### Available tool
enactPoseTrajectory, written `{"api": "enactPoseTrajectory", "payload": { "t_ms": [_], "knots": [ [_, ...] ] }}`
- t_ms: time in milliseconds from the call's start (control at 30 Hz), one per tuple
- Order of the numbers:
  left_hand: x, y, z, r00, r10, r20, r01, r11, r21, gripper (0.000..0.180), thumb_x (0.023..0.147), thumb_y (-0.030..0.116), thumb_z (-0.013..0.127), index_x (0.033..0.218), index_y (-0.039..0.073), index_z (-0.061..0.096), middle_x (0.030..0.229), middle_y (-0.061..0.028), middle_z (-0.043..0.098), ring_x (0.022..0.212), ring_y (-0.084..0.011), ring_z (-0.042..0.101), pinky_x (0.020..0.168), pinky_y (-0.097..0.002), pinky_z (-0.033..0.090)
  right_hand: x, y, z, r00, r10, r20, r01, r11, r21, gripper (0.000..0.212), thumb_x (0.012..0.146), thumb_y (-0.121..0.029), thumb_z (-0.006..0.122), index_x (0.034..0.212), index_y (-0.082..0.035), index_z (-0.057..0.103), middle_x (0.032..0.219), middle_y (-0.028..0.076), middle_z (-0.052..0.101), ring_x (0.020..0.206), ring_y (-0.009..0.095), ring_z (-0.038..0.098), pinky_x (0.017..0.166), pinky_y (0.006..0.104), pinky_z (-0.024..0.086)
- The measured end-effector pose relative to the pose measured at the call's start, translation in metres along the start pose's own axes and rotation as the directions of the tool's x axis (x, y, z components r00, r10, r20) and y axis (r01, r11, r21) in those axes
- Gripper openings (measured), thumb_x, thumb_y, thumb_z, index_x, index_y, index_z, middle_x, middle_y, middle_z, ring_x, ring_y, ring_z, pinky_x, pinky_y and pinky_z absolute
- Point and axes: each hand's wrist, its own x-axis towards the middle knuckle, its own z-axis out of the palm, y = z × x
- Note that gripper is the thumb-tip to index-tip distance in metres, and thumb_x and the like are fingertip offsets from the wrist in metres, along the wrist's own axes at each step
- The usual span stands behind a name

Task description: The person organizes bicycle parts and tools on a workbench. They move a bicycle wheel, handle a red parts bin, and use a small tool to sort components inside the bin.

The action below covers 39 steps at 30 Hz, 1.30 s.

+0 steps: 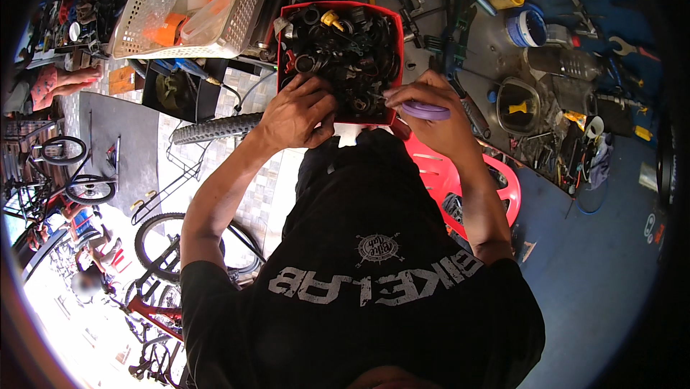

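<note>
A red box [399, 44] full of small dark mechanical parts [359, 66] is right in front of me, with a yellow piece [332, 20] lying among them. My left hand [300, 111] is at the near left corner of the box, its fingers curled over the rim and the parts. Whatever those fingertips may grip is hidden. At the near right side, my right hand [431, 110] is closed around a flat, rounded purple thing [425, 110], whose exact kind I cannot make out. The fingertips of that hand reach over the box's right rim.
A white perforated basket [237, 37] stands to the left, holding orange and clear items. On the cluttered bench at right are tools, a blue-and-white tub [528, 28] and a clear container [519, 105]. A red plastic chair [503, 181] and a bicycle tyre [215, 129] are nearby.
</note>
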Motion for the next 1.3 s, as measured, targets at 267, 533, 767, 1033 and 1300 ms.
{"api": "enactPoseTrajectory", "payload": {
  "t_ms": [267,533,767,1033,1300],
  "knots": [
    [0.001,0.002,0.000,1.000,-0.010,-0.012,0.010,1.000,0.010,0.020,0.080,0.017,0.078,0.097,0.010,0.069,0.100,-0.0078,0.075,0.109,-0.0275,0.068,0.106,-0.0455,0.051,-0.001,-0.001,0.015,0.991,-0.129,0.028,0.130,0.991,-0.027,0.029,0.079,-0.013,0.086,0.106,-0.019,0.078,0.115,-0.006,0.083,0.103,0.022,0.066,0.095,0.0398,0.045],
    [0.003,0.000,-0.001,1.000,-0.011,-0.018,0.010,1.000,-0.016,0.021,0.080,0.017,0.078,0.096,0.009,0.069,0.100,-0.0078,0.075,0.109,-0.0276,0.068,0.106,-0.0453,0.051,-0.012,-0.021,0.014,0.990,-0.082,0.113,0.087,0.995,-0.047,0.026,0.080,-0.003,0.085,0.102,-0.017,0.081,0.113,-0.006,0.084,0.094,0.018,0.064,0.094,0.0362,0.043],
    [0.003,0.001,-0.001,1.000,-0.009,-0.002,0.009,0.999,-0.053,0.019,0.077,0.009,0.077,0.095,0.007,0.069,0.100,-0.0120,0.073,0.108,-0.0314,0.068,0.104,-0.0490,0.053,-0.003,-0.016,-0.001,0.996,-0.070,-0.054,0.066,0.995,-0.076,0.012,0.086,-0.007,0.084,0.095,-0.013,0.080,0.108,-0.005,0.085,0.085,0.020,0.065,0.087,0.0355,0.044],
    [0.001,0.001,0.000,1.000,-0.016,-0.002,0.016,1.000,-0.010,0.022,0.078,0.019,0.079,0.096,0.010,0.069,0.101,-0.0073,0.074,0.109,-0.0272,0.069,0.105,-0.0451,0.052,-0.005,-0.007,0.022,0.998,-0.034,-0.045,0.035,0.999,0.013,0.025,0.083,-0.005,0.085,0.102,-0.020,0.079,0.104,-0.007,0.082,0.093,0.020,0.067,0.093,0.0371,0.047],
    [0.002,0.001,0.000,1.000,-0.014,0.005,0.014,1.000,-0.003,0.024,0.077,0.019,0.079,0.097,0.010,0.069,0.102,-0.0075,0.075,0.110,-0.0277,0.068,0.107,-0.0464,0.050,-0.014,-0.012,0.018,0.998,-0.044,0.052,0.039,0.994,0.099,0.026,0.081,-0.002,0.085,0.101,-0.018,0.080,0.114,-0.006,0.084,0.097,0.019,0.066,0.097,0.0368,0.046]
  ]
}}
